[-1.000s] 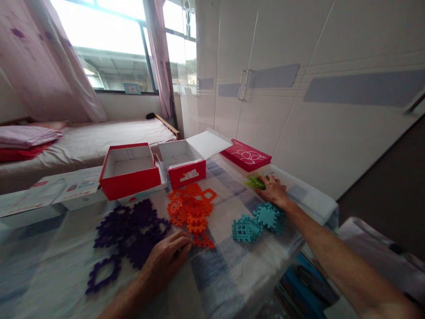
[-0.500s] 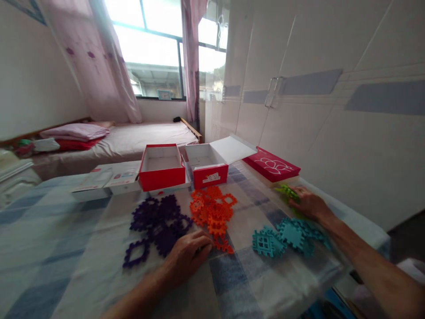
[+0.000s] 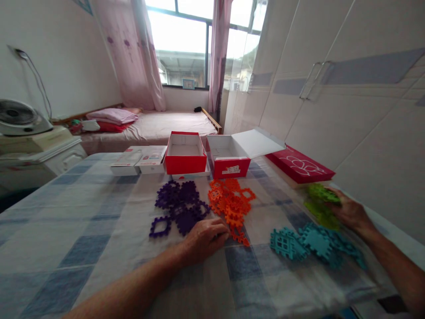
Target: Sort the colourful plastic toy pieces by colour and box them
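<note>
My right hand point(image 3: 352, 213) is closed on light green interlocking toy tiles point(image 3: 321, 195) at the table's right side; they are blurred by motion, and more green ones show beneath the fingers. Just below them lies a pile of teal interlocking tiles point(image 3: 317, 243), some with window-like grids. My left hand point(image 3: 207, 239) rests on the tablecloth, fingers curled in, with nothing visible in them. It lies between the dark purple interlocking tiles point(image 3: 186, 218) on its left and the orange interlocking tiles point(image 3: 234, 206) on its right, close to the lowest orange ones.
An open red box point(image 3: 186, 165) and a second red box point(image 3: 231, 168) with its white lid raised stand behind the piles. White flat boxes point(image 3: 152, 159) lie to their left, a closed red box point(image 3: 300, 164) to their right. Beyond are a bed point(image 3: 172, 122) and a wardrobe point(image 3: 358, 124).
The view has turned left, so a fan now shows at the left. My right hand has lifted the green tiles slightly, and more of them show. My left hand stays beside the orange tiles.
</note>
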Demonstrator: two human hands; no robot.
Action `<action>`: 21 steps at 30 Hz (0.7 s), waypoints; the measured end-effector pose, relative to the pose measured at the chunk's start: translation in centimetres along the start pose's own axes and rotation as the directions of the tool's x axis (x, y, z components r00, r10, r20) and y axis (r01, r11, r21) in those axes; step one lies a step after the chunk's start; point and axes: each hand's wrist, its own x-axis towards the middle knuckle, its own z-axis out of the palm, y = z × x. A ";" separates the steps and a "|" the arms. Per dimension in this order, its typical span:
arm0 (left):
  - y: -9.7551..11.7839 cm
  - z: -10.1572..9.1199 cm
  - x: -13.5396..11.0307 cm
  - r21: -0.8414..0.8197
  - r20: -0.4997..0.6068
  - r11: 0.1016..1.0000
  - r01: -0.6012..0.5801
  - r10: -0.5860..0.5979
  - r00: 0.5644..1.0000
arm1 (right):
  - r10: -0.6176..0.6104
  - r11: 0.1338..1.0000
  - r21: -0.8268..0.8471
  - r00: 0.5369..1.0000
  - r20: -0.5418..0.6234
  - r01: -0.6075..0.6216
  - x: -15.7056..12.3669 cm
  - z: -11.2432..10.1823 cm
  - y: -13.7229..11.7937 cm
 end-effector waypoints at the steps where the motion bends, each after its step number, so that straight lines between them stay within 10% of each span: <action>1: 0.1 -0.1 0.0 0.001 0.005 1.000 0.005 -0.005 1.000 | -0.021 0.999 0.038 0.999 0.025 0.020 -0.1 0.0 -0.3; 11: 0.2 -0.3 0.1 -0.005 0.015 1.000 0.007 -0.007 1.000 | 0.289 0.859 0.411 0.952 0.103 -0.305 -0.8 -1.7 -2.1; 21: 0.3 -0.3 0.0 0.006 0.015 1.000 -0.002 0.002 1.000 | 0.349 0.586 0.736 0.925 0.149 -0.339 -1.3 -3.2 -5.1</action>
